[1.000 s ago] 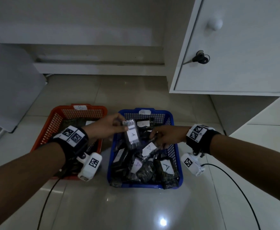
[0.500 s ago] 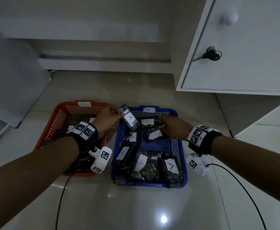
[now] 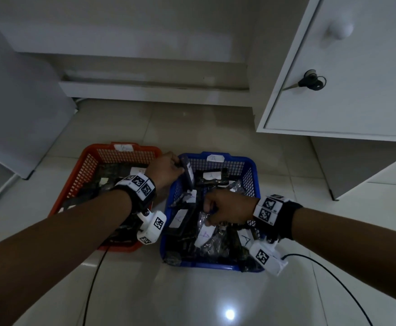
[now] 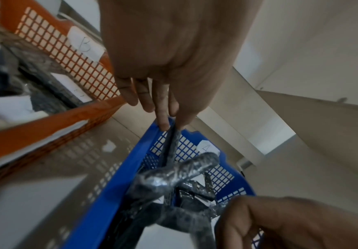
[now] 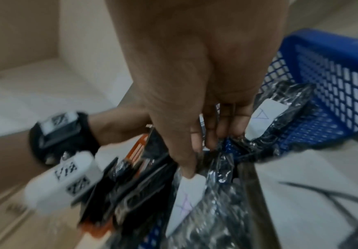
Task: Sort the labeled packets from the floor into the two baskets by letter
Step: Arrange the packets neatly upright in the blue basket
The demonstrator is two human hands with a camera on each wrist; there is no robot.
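Head view – dark crinkly packet (image 3: 188,175), left hand (image 3: 166,169) pinching it over blue basket (image 3: 251,182)

Both bare forearms reach forward and down, each wrist wrapped in a black band with white marker tags. The left hand (image 3: 166,169) sits further ahead, fingers (image 4: 163,118) and thumb pressed together in a pinch — knuckles up. The right hand (image 3: 227,209) hangs nearer, palm down, its fingers (image 5: 216,133) curled downward — thumb extended.
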